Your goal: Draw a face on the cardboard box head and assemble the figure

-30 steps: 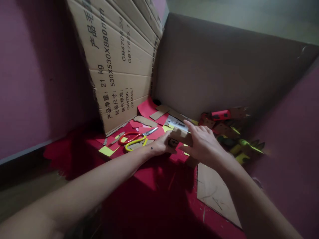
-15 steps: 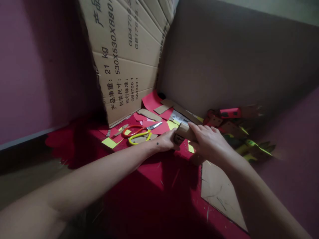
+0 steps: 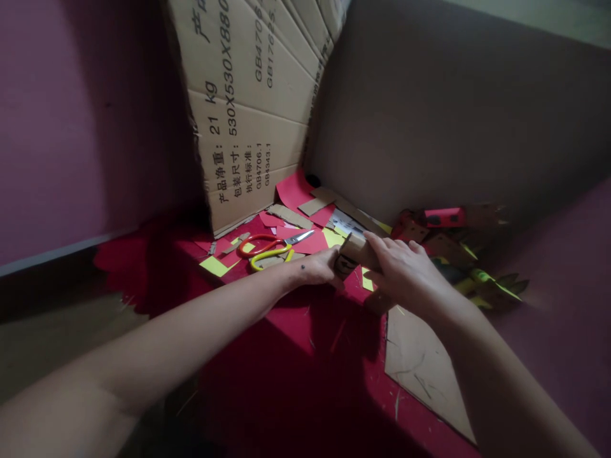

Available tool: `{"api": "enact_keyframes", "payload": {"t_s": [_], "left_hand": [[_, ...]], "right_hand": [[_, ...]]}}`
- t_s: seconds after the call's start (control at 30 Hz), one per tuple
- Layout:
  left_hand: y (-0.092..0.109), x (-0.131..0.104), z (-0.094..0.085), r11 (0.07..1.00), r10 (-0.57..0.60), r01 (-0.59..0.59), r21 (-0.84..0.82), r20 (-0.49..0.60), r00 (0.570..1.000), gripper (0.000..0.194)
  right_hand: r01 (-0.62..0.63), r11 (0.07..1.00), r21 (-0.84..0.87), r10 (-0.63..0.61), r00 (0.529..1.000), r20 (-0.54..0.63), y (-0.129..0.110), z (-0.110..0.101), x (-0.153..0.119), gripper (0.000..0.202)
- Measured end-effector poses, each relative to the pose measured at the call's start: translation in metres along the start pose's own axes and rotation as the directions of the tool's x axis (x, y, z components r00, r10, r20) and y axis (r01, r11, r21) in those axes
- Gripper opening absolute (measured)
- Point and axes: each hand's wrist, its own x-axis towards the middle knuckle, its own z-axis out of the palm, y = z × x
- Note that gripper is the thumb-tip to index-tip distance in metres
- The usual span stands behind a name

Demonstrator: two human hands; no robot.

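Between my two hands is a folded piece of brown cardboard [image 3: 359, 250] with a dark printed mark on its near side. My left hand [image 3: 324, 266] grips its left end, thumb on top. Over its right end my right hand [image 3: 398, 264] is closed, fingers curled round the far side. The cardboard's underside is hidden. Left of my left hand lie scissors [image 3: 272, 248] with one red and one yellow handle, blades pointing right and slightly parted, on scraps of red paper [image 3: 310, 240] and yellow paper [image 3: 214, 266].
A large printed cardboard panel [image 3: 252, 127] stands behind, against the grey wall [image 3: 429, 114]. Red cloth [image 3: 305, 375] covers the surface. A flat cardboard sheet [image 3: 420, 369] lies under my right forearm. Red and green cardboard crafts [image 3: 443, 217] sit at the right. More cardboard strips [image 3: 317, 202] lie behind.
The view has shifted slightly, so the panel and scissors appear a little further right and higher. Both hands keep their hold on the folded cardboard, with little visible movement.
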Motion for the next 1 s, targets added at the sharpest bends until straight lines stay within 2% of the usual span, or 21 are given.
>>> {"api": "enact_keyframes", "payload": {"t_s": [0.2,0.37,0.43,0.53,0.6,0.67,0.87,1.0], "left_hand": [[-0.005,-0.001,-0.002,0.999,0.038,-0.038,-0.019,0.004,0.999,0.072],[-0.004,-0.002,-0.001,0.998,0.053,-0.053,-0.04,0.003,0.999,0.07],[-0.002,-0.002,0.0,0.997,0.057,-0.057,-0.046,-0.005,0.998,0.071],[0.0,-0.003,0.0,0.997,0.065,-0.065,-0.05,-0.007,0.998,0.071],[-0.001,-0.003,0.001,0.996,0.075,-0.075,-0.052,-0.002,0.997,0.071],[-0.003,-0.001,0.002,0.995,0.08,-0.08,-0.051,-0.007,0.997,0.072],[-0.012,0.004,0.006,0.994,0.095,-0.097,-0.054,-0.038,0.995,0.068],[-0.011,0.004,0.006,0.991,0.112,-0.114,-0.076,-0.025,0.993,0.068]], "right_hand": [[0.035,0.999,-0.022,-0.038,0.987,-0.155,0.004,-0.001,-0.004,0.072],[0.059,0.998,0.004,-0.058,0.978,-0.2,0.011,0.001,-0.009,0.066],[0.09,0.995,0.04,-0.073,0.948,-0.311,0.015,0.002,-0.016,0.065],[0.14,0.984,0.11,-0.065,0.86,-0.505,0.022,0.004,-0.031,0.066],[0.153,0.979,0.133,-0.054,0.831,-0.554,0.027,0.006,-0.039,0.067],[0.157,0.978,0.136,-0.059,0.838,-0.543,0.031,0.01,-0.042,0.069],[0.108,0.984,0.142,-0.039,0.907,-0.419,0.033,0.028,-0.035,0.081],[0.09,0.982,0.165,-0.014,0.911,-0.412,0.034,0.031,-0.035,0.085]]}}
